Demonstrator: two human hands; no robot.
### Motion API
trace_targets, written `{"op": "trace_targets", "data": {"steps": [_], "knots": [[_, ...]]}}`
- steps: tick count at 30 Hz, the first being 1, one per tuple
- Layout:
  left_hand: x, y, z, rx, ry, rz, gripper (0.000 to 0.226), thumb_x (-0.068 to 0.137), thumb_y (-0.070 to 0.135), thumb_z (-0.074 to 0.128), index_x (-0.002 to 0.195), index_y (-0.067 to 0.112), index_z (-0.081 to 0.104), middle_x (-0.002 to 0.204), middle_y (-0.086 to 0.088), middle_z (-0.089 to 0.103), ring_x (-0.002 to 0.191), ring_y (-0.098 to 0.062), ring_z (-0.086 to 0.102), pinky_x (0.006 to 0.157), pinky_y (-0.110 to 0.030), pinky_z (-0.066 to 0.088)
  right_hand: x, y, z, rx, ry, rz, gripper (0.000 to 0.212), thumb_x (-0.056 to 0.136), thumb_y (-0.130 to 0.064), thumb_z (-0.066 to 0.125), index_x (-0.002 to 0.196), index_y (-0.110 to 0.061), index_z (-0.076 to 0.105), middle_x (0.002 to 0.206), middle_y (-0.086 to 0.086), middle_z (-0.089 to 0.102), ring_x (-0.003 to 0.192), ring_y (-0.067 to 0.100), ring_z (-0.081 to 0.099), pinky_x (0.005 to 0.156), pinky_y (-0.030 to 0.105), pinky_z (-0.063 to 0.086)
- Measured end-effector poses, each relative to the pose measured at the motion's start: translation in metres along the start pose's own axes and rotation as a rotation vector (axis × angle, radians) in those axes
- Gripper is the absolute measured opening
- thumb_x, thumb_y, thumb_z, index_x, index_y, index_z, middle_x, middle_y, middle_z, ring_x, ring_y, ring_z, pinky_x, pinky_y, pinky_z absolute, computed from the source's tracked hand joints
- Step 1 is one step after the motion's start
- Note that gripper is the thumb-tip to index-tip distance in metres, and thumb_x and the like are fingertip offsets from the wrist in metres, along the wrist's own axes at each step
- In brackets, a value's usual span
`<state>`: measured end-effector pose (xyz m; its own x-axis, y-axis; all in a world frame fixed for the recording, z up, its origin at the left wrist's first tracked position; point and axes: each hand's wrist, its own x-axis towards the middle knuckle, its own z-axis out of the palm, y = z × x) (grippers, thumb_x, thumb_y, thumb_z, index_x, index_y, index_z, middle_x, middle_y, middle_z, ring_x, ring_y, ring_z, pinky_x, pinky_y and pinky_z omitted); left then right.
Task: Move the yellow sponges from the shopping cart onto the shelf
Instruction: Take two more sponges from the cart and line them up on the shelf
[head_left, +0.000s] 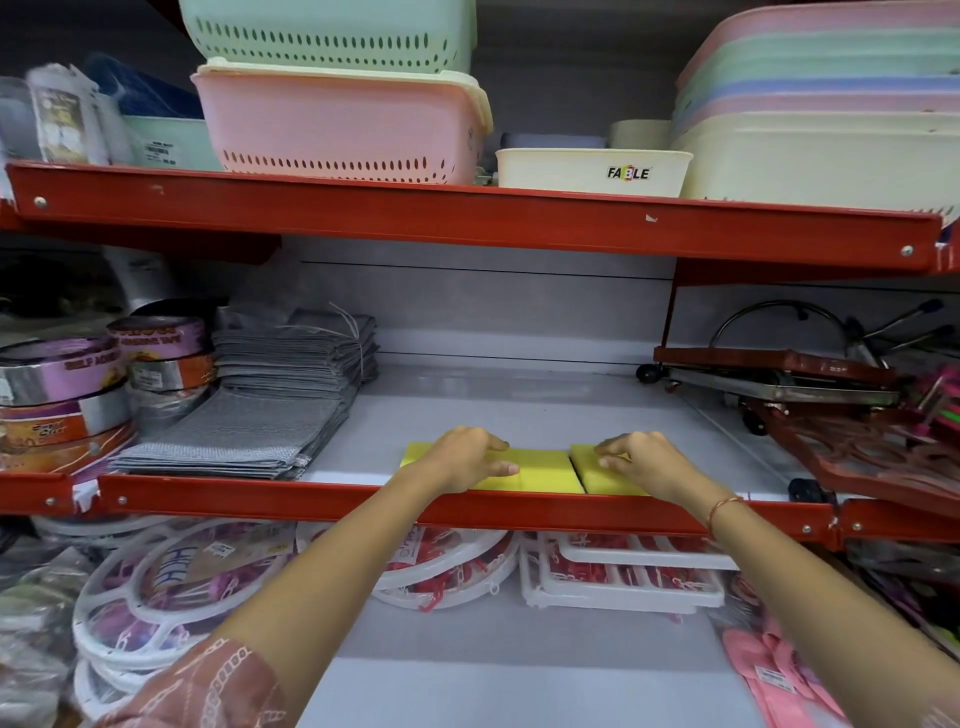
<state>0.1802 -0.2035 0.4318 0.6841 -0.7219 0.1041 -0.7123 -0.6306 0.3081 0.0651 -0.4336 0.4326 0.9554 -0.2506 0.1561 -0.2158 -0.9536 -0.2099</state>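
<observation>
Two yellow sponges lie flat at the front of the middle shelf (519, 410), just behind its red lip. My left hand (462, 460) rests on top of the left sponge (540, 470), fingers curled over it. The right sponge (597, 480) sits under my right hand (641, 462), whose fingers press on its top. A narrow dark gap separates the two sponges. The shopping cart is out of view.
Folded grey cloths (270, 410) and tape rolls (78, 395) fill the shelf's left side. A red wheeled rack (810, 405) crowds the right. Plastic baskets (343, 119) stand on the shelf above; white clip hangers (171, 587) lie below.
</observation>
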Motion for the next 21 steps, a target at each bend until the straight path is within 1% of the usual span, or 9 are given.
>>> {"op": "trace_targets", "data": {"steps": [2, 4, 9, 17, 21], "knots": [[0.003, 0.008, 0.005, 0.007, -0.031, 0.010, 0.062, 0.089, 0.048, 0.057, 0.139, 0.012, 0.051, 0.146, -0.008, 0.051, 0.137, -0.028, 0.044, 0.115, -0.038, 0.035, -0.006, 0.004, 0.003, -0.020, -0.035, 0.010, 0.035, 0.095, -0.026, 0.053, 0.126, -0.011, 0.061, 0.136, 0.006, 0.059, 0.127, 0.025, 0.052, 0.106, 0.030, 0.040], [0.004, 0.013, 0.010, 0.011, -0.051, 0.012, 0.059, 0.089, 0.047, 0.057, 0.137, 0.012, 0.054, 0.145, -0.007, 0.052, 0.136, -0.028, 0.045, 0.114, -0.037, 0.036, -0.011, 0.004, 0.004, -0.019, -0.036, 0.000, 0.035, 0.095, -0.026, 0.053, 0.126, -0.010, 0.061, 0.137, 0.005, 0.059, 0.128, 0.024, 0.052, 0.106, 0.029, 0.040], [0.004, 0.016, 0.016, 0.007, -0.022, 0.003, 0.055, 0.088, 0.047, 0.059, 0.132, 0.013, 0.059, 0.141, -0.006, 0.057, 0.133, -0.026, 0.049, 0.112, -0.037, 0.039, -0.019, -0.003, 0.004, 0.013, -0.017, -0.047, 0.035, 0.091, -0.028, 0.059, 0.121, -0.011, 0.065, 0.133, 0.004, 0.062, 0.121, 0.021, 0.057, 0.103, 0.029, 0.043], [-0.001, 0.022, 0.020, 0.014, 0.013, -0.029, 0.053, 0.089, 0.045, 0.058, 0.133, 0.015, 0.058, 0.140, -0.005, 0.059, 0.131, -0.027, 0.050, 0.112, -0.040, 0.040, -0.021, -0.006, 0.001, -0.005, -0.029, -0.045, 0.033, 0.089, -0.029, 0.062, 0.118, -0.013, 0.068, 0.130, 0.001, 0.064, 0.119, 0.020, 0.058, 0.103, 0.029, 0.043], [-0.006, 0.025, 0.017, 0.017, 0.004, -0.044, 0.054, 0.092, 0.045, 0.054, 0.136, 0.013, 0.054, 0.142, -0.008, 0.056, 0.133, -0.028, 0.048, 0.113, -0.041, 0.038, -0.023, -0.012, 0.001, -0.021, -0.036, -0.024, 0.033, 0.091, -0.028, 0.059, 0.119, -0.011, 0.067, 0.132, 0.003, 0.063, 0.122, 0.022, 0.056, 0.105, 0.031, 0.042]]}}
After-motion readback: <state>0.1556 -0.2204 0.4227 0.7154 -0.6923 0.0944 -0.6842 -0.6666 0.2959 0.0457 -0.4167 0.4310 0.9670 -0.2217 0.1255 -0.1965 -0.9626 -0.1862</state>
